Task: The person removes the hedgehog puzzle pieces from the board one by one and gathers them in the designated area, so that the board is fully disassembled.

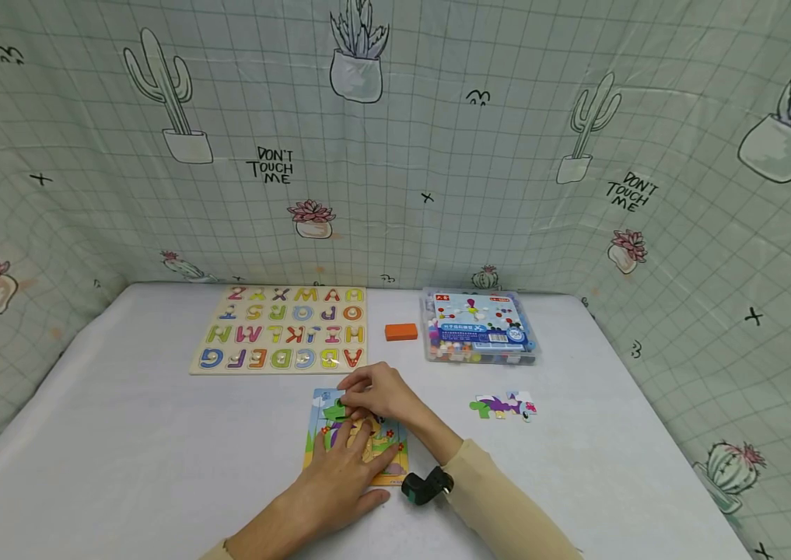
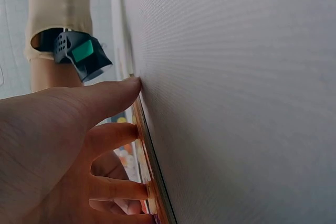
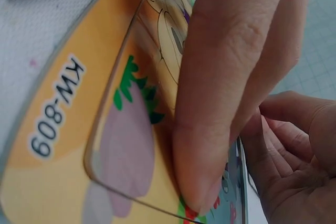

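Note:
A colorful jigsaw puzzle board [image 1: 323, 398] with a green frog and red flowers lies flat on the white table. My left hand [image 1: 339, 476] rests on its lower half with fingers spread, fingertips pressing the board. In the left wrist view, the left thumb [image 2: 118, 95] lies along the board's edge at the tabletop. Over the upper part of the board, my right hand [image 1: 383, 391] has thumb and index finger brought together, pinching a small puzzle piece that those fingers mostly hide. The right wrist view shows the board's corner, marked KW-809 [image 3: 58, 106].
Several loose puzzle pieces [image 1: 503, 405] lie together to the right. Behind the puzzle are a wooden alphabet board [image 1: 283, 367], an orange block [image 1: 400, 332] and a clear plastic box [image 1: 482, 327] of small parts. A patterned cloth [image 1: 395, 155] hangs behind the table.

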A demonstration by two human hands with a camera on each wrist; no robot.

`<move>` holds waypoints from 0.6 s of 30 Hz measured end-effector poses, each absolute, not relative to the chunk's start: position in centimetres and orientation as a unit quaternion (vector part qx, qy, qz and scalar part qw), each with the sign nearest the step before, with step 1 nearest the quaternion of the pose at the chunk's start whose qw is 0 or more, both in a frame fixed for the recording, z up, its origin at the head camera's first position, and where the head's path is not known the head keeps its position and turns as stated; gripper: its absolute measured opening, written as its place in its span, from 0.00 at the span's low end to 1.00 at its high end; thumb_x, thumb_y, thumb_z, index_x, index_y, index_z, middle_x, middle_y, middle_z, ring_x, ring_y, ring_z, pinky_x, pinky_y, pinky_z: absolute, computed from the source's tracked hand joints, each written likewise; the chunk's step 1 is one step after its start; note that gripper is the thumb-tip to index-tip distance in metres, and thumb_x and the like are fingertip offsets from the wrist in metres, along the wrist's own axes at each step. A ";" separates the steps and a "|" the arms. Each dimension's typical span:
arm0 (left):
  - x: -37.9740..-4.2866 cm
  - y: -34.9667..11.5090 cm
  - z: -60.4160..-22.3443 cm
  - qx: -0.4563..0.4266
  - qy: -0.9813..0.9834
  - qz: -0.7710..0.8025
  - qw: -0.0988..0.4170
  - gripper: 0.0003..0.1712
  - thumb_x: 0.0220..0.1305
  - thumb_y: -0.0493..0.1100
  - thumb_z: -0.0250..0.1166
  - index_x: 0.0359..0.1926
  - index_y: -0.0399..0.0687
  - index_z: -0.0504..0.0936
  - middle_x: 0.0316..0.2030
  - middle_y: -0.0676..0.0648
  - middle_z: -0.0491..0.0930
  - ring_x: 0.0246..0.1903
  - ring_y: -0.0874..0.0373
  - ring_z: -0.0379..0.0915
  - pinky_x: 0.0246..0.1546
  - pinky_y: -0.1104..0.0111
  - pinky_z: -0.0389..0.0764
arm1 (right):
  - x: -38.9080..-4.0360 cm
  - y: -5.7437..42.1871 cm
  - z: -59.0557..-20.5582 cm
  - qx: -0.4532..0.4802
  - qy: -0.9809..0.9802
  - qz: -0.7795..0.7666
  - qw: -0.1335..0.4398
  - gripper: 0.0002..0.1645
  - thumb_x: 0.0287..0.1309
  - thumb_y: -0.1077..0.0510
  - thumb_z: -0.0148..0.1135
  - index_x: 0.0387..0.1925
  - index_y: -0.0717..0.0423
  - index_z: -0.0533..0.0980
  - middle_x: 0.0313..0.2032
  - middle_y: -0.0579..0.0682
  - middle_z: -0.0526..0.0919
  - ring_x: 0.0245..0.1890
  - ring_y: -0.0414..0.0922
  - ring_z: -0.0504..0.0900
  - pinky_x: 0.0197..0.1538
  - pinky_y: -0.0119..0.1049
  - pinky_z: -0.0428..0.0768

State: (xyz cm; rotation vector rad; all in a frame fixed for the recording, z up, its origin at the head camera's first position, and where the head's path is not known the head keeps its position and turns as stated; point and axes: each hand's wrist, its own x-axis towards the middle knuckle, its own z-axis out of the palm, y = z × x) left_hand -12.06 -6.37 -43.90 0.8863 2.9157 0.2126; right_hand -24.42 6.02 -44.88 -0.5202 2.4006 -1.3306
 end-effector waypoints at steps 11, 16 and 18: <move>-12.0 -6.4 -43.9 0.282 0.955 0.076 0.050 0.32 0.64 0.64 0.60 0.68 0.65 0.71 0.72 0.36 0.58 0.68 0.33 0.59 0.54 0.29 0.65 | -24.4 7.3 -44.4 -0.187 0.825 -0.504 0.177 0.11 0.60 0.60 0.67 0.44 0.59 0.83 0.31 0.51 0.87 0.23 0.41 0.86 0.31 0.36 0.85; -12.1 -6.3 -43.9 0.281 0.956 0.072 0.051 0.32 0.64 0.64 0.60 0.68 0.66 0.71 0.71 0.37 0.61 0.68 0.33 0.60 0.55 0.30 0.66 | -24.4 8.6 -44.1 -0.173 0.821 -0.516 0.175 0.12 0.60 0.59 0.66 0.45 0.59 0.83 0.31 0.51 0.87 0.23 0.43 0.87 0.31 0.39 0.86; -12.1 -6.2 -43.9 0.280 0.956 0.071 0.053 0.32 0.64 0.65 0.60 0.67 0.66 0.71 0.70 0.37 0.63 0.67 0.33 0.60 0.55 0.30 0.66 | -24.6 9.2 -44.1 -0.170 0.823 -0.514 0.169 0.13 0.60 0.59 0.67 0.45 0.59 0.83 0.31 0.51 0.87 0.23 0.42 0.86 0.31 0.38 0.85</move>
